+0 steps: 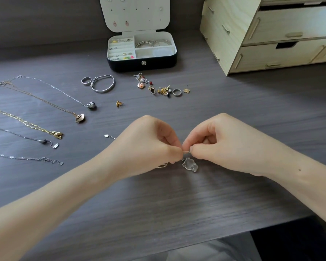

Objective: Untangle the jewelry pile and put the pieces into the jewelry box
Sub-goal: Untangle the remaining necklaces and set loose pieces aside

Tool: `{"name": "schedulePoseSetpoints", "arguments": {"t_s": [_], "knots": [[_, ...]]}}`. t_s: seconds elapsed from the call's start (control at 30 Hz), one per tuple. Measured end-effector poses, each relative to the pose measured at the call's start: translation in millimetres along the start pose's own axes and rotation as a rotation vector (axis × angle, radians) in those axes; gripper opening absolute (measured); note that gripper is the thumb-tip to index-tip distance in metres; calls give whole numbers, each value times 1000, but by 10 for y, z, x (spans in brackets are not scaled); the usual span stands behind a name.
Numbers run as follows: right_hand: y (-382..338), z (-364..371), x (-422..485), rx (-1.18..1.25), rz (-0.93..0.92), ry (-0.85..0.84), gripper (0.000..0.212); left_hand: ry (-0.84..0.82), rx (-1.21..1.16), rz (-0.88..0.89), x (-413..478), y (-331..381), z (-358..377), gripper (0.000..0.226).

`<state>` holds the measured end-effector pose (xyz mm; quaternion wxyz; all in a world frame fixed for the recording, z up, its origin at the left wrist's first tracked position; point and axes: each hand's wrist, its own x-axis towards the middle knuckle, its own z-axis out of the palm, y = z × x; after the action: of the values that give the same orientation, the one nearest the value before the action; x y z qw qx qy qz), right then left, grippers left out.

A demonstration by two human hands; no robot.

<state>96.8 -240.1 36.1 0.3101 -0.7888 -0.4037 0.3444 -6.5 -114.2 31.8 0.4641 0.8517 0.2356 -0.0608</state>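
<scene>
1. The left hand (149,144) and right hand (220,144) met fingertip to fingertip above the surface (177,204). Both had curled fingers, and each pinched the fine link at the top of a clear pendant (190,164).
2. The clear pendant hung just below the pinching fingertips, between the two hands and close to the surface; whether it touched could not be told.
3. A thin gold chain (162,165) showed beneath the left hand, just beside the pendant.
4. The jewelry box (141,63) stood open well beyond the hands, straight ahead, its lid upright and its compartments holding small pieces.
5. Between the box and the hands lay a loose cluster of earrings (164,90). A bangle (104,83) and a gold stud (119,103) lay ahead of the left hand.
6. Several necklaces (26,123) lay stretched out, mostly apart from one another, well off to the left of the left hand.
7. A wooden drawer unit (271,34) stood far ahead of the right hand.
</scene>
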Motion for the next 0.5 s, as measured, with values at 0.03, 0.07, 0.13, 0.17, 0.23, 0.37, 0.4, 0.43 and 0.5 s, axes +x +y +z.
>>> {"name": "schedulePoseSetpoints", "arguments": {"t_s": [0.03, 0.07, 0.13, 0.17, 0.23, 0.37, 0.4, 0.43, 0.5], "knots": [[11, 1, 0, 7, 5, -3, 19, -7, -13, -6, 8, -12, -10, 6], [18, 2, 0, 25, 12, -10, 19, -10, -23, -11, 12, -15, -22, 2], [25, 0, -1, 69, 30, -27, 17, -28, -30, -4, 16, -24, -44, 16], [25, -2, -5, 86, 37, -38, 15, -38, -37, -3, 19, -25, -48, 19], [25, -9, -9, 106, 42, -67, 10, -56, -46, -4, 18, -20, -56, 20], [3, -14, -6, 114, 31, -92, 6, -73, -71, -20, 25, -10, -64, 17], [3, -9, -1, 102, 28, -92, 7, -74, -67, -20, 25, -15, -64, 15], [2, -3, 5, 89, 28, -90, 8, -74, -58, -17, 25, -16, -63, 14], [1, 9, 12, 81, 33, -84, 9, -78, -34, -5, 22, -32, -60, 16]]}}
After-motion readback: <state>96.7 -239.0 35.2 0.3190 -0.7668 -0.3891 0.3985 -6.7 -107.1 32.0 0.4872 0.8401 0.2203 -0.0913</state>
